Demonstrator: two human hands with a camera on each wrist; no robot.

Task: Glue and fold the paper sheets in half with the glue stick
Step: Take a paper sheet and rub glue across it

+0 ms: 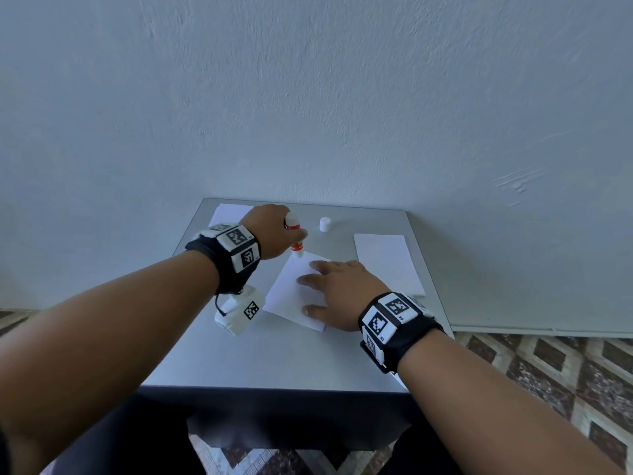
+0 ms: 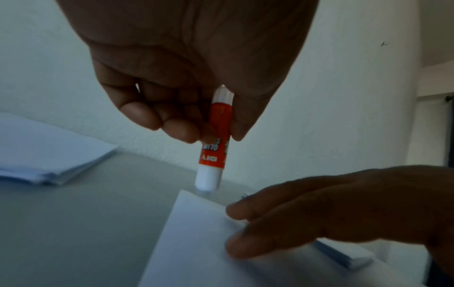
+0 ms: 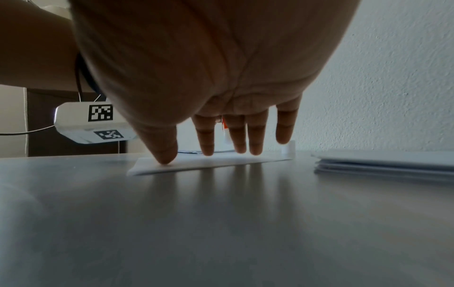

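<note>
A white paper sheet [image 1: 291, 289] lies turned at an angle in the middle of the grey table [image 1: 274, 358]. My right hand [image 1: 337, 291] presses flat on it, fingers spread and straight [image 3: 209, 139]. My left hand [image 1: 274, 231] grips an orange-and-white glue stick [image 1: 295, 234] between thumb and fingers, nearly upright, uncapped end down. In the left wrist view the glue stick [image 2: 215, 139] has its tip at the far corner of the sheet [image 2: 196, 233]; whether it touches is unclear. The right hand [image 2: 331, 213] lies beside it.
The glue stick's white cap [image 1: 324, 224] stands at the back of the table. A stack of papers [image 1: 388, 262] lies to the right, another stack [image 1: 227, 212] at the back left. A wall rises right behind the table. Patterned floor tiles [image 1: 548, 371] show to the right.
</note>
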